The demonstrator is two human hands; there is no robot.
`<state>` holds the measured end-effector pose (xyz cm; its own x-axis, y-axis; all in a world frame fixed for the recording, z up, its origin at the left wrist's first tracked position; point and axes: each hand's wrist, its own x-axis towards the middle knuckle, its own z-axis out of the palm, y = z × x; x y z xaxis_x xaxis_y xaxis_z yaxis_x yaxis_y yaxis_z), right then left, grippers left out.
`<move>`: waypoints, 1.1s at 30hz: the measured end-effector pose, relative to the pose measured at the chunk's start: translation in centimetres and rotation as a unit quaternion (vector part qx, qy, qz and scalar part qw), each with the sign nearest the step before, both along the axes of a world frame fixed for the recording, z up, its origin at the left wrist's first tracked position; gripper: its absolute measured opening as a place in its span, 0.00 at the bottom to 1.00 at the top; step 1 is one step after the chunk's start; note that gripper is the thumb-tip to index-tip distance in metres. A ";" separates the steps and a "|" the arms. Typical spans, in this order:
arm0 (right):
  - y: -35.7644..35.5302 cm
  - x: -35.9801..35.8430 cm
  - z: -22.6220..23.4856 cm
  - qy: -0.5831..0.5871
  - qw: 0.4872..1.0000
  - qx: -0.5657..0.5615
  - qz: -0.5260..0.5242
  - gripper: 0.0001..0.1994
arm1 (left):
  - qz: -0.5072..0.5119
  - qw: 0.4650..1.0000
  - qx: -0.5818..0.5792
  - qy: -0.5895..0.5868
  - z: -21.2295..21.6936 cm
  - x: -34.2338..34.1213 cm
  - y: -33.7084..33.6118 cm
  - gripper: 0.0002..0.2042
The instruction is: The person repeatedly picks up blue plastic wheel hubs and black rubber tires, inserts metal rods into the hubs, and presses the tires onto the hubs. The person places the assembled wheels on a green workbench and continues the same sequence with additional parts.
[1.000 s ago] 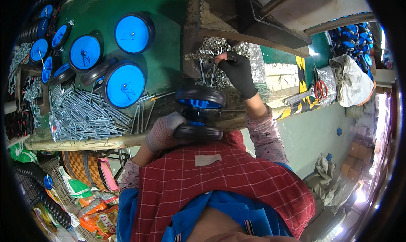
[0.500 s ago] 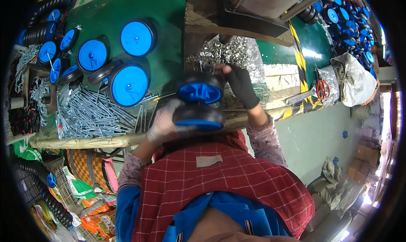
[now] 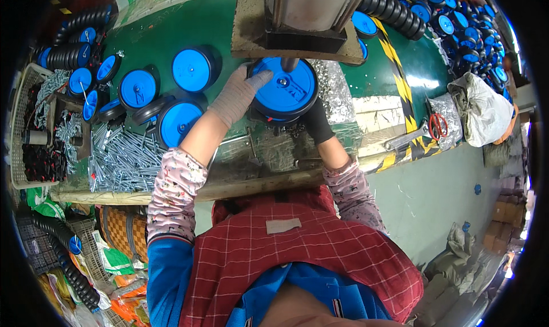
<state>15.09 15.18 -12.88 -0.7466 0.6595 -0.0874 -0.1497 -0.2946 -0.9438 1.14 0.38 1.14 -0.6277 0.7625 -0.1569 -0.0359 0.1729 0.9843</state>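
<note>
A blue wheel with a black tyre [image 3: 291, 98] lies face up under the press ram [image 3: 289, 64], which is above or touching its hub. My left hand [image 3: 239, 92], in a pale knit glove, grips the wheel's left side with fingers over its blue face. At the lower right edge, my right hand [image 3: 318, 122], in a black glove, holds the wheel from beside and below; its fingertips are hidden. Under the wheel a bit of blue shows, but whether a second wheel is there I cannot tell. Small metal nuts [image 3: 326, 75] lie behind it, largely covered.
Several blue wheels [image 3: 138, 88] and a heap of long bolts [image 3: 123, 158] lie on the green table at left. A basket [image 3: 20, 150] holds black parts. Red-handled scissors [image 3: 438, 127], a wrench [image 3: 407, 136] and a pale sack [image 3: 480, 107] are at right. The press body [image 3: 309, 12] overhangs the bench.
The wheels held near the bench edge have moved up and forward under the press, turning from edge-on to face up. Both hands went with them; the right hand left the pile of nuts.
</note>
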 end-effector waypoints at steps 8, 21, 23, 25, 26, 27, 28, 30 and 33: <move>0.6 0.6 -0.7 0.009 0.998 -0.051 0.022 0.20 | -0.039 0.996 0.045 -0.067 0.0 0.2 -0.1 0.29; 36.6 19.0 29.8 -0.347 0.150 0.833 -0.404 0.11 | -0.096 0.813 -0.211 0.534 1.3 -17.7 -6.9 0.49; 38.9 14.9 29.7 -0.409 0.466 0.705 -0.345 0.12 | -0.161 0.813 -0.262 0.495 -0.8 -21.1 -6.6 0.54; 39.8 8.8 23.8 -0.515 0.447 0.725 -0.098 0.18 | -0.178 0.837 -0.255 0.450 -3.8 -22.8 -5.8 0.51; 38.5 5.3 19.3 -0.547 0.455 0.701 0.056 0.21 | -0.173 0.863 -0.243 0.407 -6.0 -24.1 -6.2 0.50; 36.6 3.1 15.8 -0.559 0.530 0.628 0.104 0.22 | -0.168 0.888 -0.228 0.361 -8.6 -25.5 -6.8 0.48; 33.4 2.2 12.5 -0.575 0.639 0.503 0.085 0.23 | -0.172 0.891 -0.221 0.357 -8.8 -25.1 -6.5 0.47; 28.5 1.8 8.9 -0.572 0.768 0.287 0.006 0.26 | -0.190 0.870 -0.221 0.399 -6.1 -21.5 -5.2 0.45; 26.3 -0.2 4.2 -0.555 0.749 0.333 -0.141 0.26 | -0.200 0.796 -0.225 0.526 -3.9 -17.3 -6.0 0.39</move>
